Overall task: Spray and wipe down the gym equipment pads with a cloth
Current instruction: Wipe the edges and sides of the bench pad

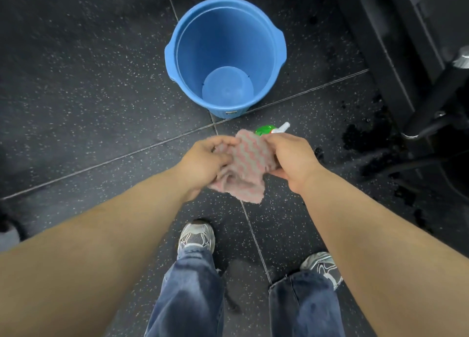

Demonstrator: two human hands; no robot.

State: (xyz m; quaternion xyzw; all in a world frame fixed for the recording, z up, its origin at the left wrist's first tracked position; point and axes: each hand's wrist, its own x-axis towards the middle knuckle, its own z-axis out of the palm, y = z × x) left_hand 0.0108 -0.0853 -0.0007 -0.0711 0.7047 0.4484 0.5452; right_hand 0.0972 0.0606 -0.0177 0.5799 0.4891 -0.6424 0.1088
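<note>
Honestly this looks like the prep or rinse-out stage, not the wiping itself. The cloth (251, 164), a pink and grey zigzag one, is up in the air in front of the person, bunched between both hands. The left hand (205, 159) has a closed grip on its left side with the fingers curled into the fabric, and the right hand (291, 161) has a closed grip pinching the right edge. My guess is it's being wrung or unfolded, can't say which.

The spray bottle (265, 130) is on the floor (88, 83) just past the hands, mostly hidden behind the cloth, so only a green bit and the white nozzle show. Nobody is holding it. The gym machine (396, 45) is a dark frame off to the upper right, well apart from the cloth, and I can't make out any padding on it from here. There are dark wet-looking splotches (355, 136) on the floor near its base, so some spraying may be done, but that's a guess. The wiping looks like it's all left to do, as far as I can see.

Count:
- one cloth
- one spray bottle
- one blue bucket (175, 45), looks empty though I can't rule out water in it
- two hands
- two sneakers (196, 237)
</note>
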